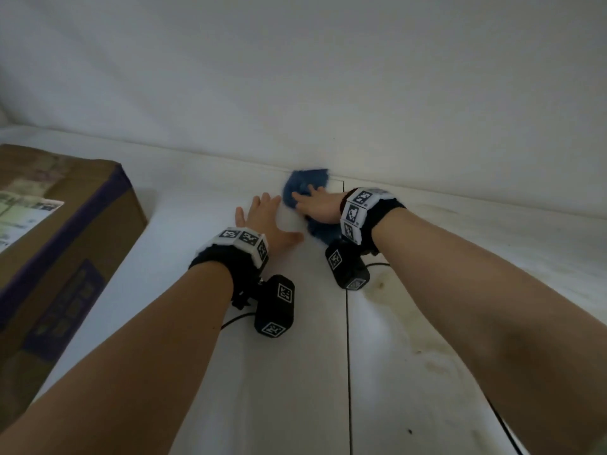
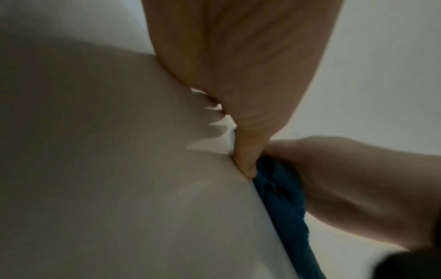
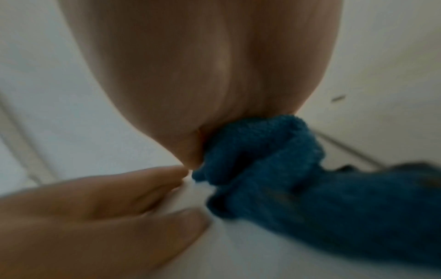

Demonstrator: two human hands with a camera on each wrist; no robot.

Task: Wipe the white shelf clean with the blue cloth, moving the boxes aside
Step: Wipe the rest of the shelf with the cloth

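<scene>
The blue cloth (image 1: 308, 180) lies bunched on the white shelf (image 1: 197, 257), right at the back wall. My right hand (image 1: 315, 205) lies on top of it, fingers stretched out and pressing it down. The right wrist view shows the cloth (image 3: 310, 188) squashed under my palm (image 3: 203, 66). My left hand (image 1: 262, 218) rests flat on the bare shelf just left of the cloth, fingers spread, holding nothing. In the left wrist view its thumb reaches the edge of the cloth (image 2: 281, 198). A brown cardboard box (image 1: 59, 224) with purple tape stands at the far left.
A thin seam (image 1: 348, 356) runs front to back through the shelf between my arms. Brownish stains (image 1: 427, 359) mark the surface right of the seam. The white back wall (image 1: 328, 93) rises directly behind the cloth. Black cables (image 1: 236, 320) trail from the wrist cameras.
</scene>
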